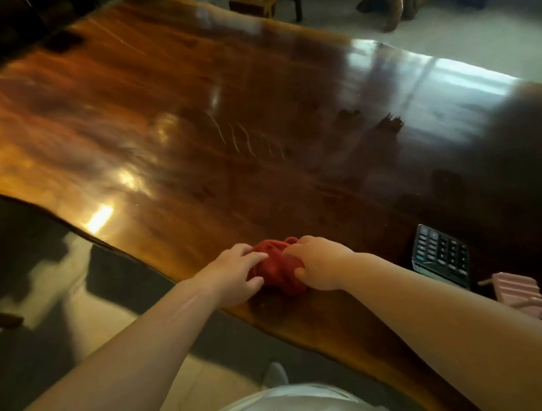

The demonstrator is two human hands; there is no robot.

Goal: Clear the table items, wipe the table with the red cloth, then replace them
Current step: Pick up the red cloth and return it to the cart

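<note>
Hidden: the middle of the red cloth point(278, 268) shows between the two hands, its sides covered by fingers; the frame's right edge cuts off the right end of the surface point(188, 130); motion blur smears the wood grain at the far left.
Left hand point(233, 276): forearm reaches in from the lower left; palm down, fingers bent over the cloth's left side and gripping it, thumb low against the surface.
Right hand point(319, 264): forearm comes in from the lower right; fingers curled over the cloth's top right, thumb tucked under its near side, clutching it.
Cloth position: on the surface just inside the near edge, roughly midway along the visible length.
Cloth shape: bunched into a wrinkled lump; no clear long axis.
Other things: a calculator point(440, 254) lies keys up right of the cloth, long axis running away from the near edge; a pink ridged item point(516, 290) lies beside it, nearer the edge; what it is cannot be told.
</note>
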